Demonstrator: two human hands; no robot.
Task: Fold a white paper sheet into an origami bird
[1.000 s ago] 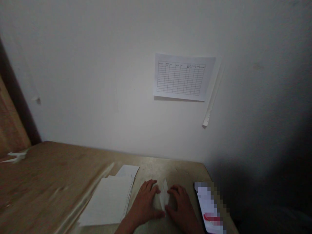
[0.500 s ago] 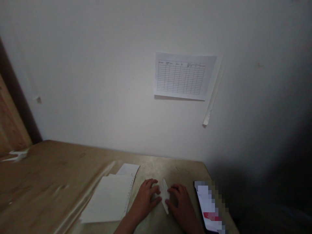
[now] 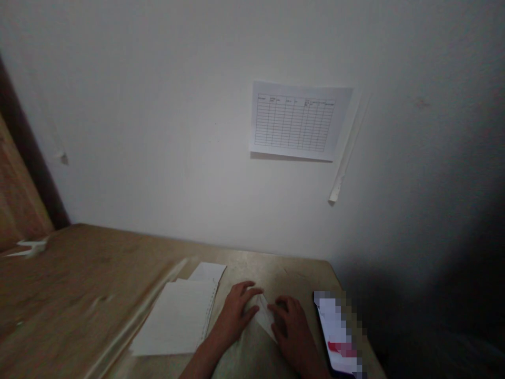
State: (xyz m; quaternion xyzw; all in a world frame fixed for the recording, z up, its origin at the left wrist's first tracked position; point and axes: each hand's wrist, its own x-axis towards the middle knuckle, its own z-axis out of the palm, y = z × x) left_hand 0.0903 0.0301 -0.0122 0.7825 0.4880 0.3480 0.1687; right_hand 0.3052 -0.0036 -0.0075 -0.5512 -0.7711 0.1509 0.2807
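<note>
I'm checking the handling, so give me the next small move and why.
Probably press the small paper flat with the right hand while the left hand steadies it: it seems to be folded lengthwise, and fingers of both hands are at its opposite sides.

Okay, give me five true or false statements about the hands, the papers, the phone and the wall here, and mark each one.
1. The left hand and the right hand both touch a creased white paper. True.
2. The smartphone lies left of the stacked sheets. False: the smartphone lies right of the stacked sheets, beyond the right hand.
3. A printed grid sheet is on the wall. True.
4. The stacked sheets' holed edge faces away from the hands. False: it faces them.
5. A pale strip slants down the wall beside the grid sheet. True.
</note>
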